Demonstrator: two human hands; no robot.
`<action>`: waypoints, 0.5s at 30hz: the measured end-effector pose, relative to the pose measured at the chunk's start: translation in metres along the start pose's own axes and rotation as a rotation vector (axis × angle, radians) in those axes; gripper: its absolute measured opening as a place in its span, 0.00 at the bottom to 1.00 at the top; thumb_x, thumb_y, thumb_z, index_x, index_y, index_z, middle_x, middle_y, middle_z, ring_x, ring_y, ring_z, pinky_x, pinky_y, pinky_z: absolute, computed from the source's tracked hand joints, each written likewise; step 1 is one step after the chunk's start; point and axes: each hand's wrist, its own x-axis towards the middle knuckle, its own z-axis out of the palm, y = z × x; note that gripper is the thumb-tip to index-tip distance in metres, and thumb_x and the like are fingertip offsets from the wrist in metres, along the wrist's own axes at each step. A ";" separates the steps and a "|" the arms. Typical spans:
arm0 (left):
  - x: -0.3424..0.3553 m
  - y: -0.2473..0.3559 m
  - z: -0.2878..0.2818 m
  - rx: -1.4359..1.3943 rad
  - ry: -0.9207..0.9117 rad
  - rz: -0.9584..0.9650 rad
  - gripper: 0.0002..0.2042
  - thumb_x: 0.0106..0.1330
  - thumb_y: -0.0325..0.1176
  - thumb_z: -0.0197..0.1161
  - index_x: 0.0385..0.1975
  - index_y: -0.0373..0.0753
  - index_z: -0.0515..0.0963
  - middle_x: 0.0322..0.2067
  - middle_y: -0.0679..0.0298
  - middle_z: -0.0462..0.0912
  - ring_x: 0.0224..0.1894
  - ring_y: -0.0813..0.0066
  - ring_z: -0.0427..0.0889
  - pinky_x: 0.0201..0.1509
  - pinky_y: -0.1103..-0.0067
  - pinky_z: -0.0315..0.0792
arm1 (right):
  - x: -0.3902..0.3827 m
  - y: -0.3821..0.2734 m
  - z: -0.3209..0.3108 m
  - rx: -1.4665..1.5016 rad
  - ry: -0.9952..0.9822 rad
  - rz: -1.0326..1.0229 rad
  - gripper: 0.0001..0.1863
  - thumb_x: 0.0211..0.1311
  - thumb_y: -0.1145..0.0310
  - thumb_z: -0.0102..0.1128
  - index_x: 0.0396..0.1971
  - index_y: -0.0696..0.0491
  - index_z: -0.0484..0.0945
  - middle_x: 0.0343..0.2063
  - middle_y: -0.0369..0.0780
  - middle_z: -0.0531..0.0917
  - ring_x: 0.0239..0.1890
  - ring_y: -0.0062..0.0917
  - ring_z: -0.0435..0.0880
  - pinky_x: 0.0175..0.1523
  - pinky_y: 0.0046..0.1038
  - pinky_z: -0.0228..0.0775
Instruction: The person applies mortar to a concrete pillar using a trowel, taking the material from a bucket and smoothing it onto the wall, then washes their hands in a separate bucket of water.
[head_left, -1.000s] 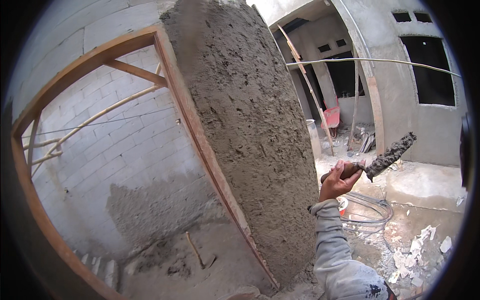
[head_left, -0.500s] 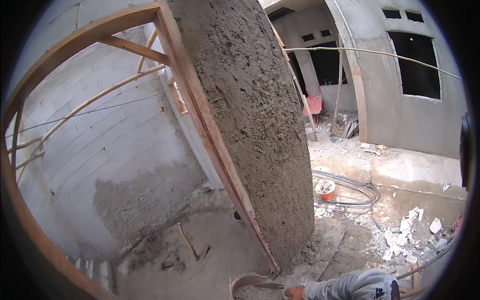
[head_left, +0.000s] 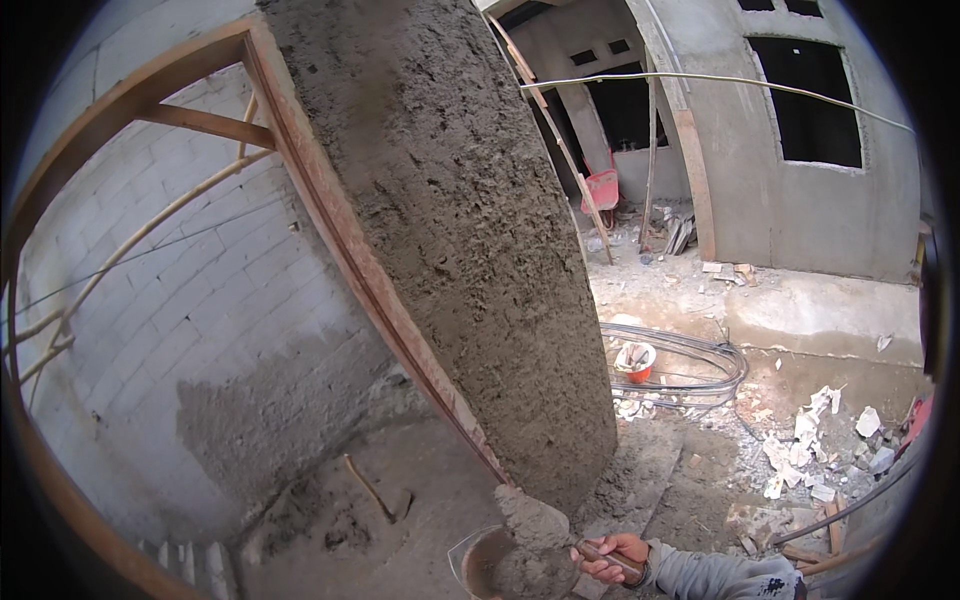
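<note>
My right hand (head_left: 612, 556), at the bottom centre, has its fingers wrapped round the wooden handle of a trowel (head_left: 598, 552). A thick lump of wet grey mortar (head_left: 531, 518) covers the blade, just over a bucket (head_left: 474, 570) holding more mortar. Behind it rises a column (head_left: 440, 250) coated in rough grey mortar, edged on its left by a wooden door frame (head_left: 300, 180). My left hand is not in view.
Through the frame are a block wall (head_left: 180, 280) and a hoe (head_left: 370, 486) on the rough floor. To the right lie coiled cables (head_left: 722, 372), an orange bucket (head_left: 637, 370) and rubble (head_left: 800, 450). A red wheelbarrow (head_left: 602, 192) stands farther back, near leaning poles (head_left: 650, 160).
My right hand dropped from beside the column to the bucket, then rose slightly, with a load of mortar on the trowel blade. The view has also shifted.
</note>
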 end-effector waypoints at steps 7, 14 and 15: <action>0.001 -0.001 -0.005 -0.024 0.049 -0.013 0.16 0.53 0.23 0.48 0.43 0.32 0.69 0.37 0.53 0.74 0.38 0.58 0.74 0.37 0.70 0.69 | 0.023 -0.051 0.142 -1.016 0.441 -1.478 0.31 0.55 0.70 0.53 0.58 0.59 0.55 0.24 0.38 0.71 0.17 0.19 0.72 0.21 0.22 0.68; 0.001 0.003 0.008 -0.070 0.015 -0.002 0.15 0.50 0.20 0.48 0.40 0.32 0.70 0.33 0.56 0.74 0.34 0.62 0.75 0.33 0.72 0.69 | 0.091 -0.250 0.078 -1.100 1.662 -2.543 0.29 0.59 0.69 0.53 0.58 0.62 0.54 0.46 0.52 0.73 0.42 0.41 0.76 0.46 0.34 0.68; -0.002 0.002 0.006 -0.069 0.016 -0.006 0.15 0.49 0.20 0.48 0.39 0.33 0.70 0.33 0.57 0.74 0.34 0.63 0.75 0.32 0.73 0.69 | 0.102 -0.266 0.051 -1.453 1.505 -2.114 0.30 0.56 0.66 0.56 0.55 0.66 0.57 0.45 0.59 0.72 0.45 0.51 0.74 0.48 0.38 0.68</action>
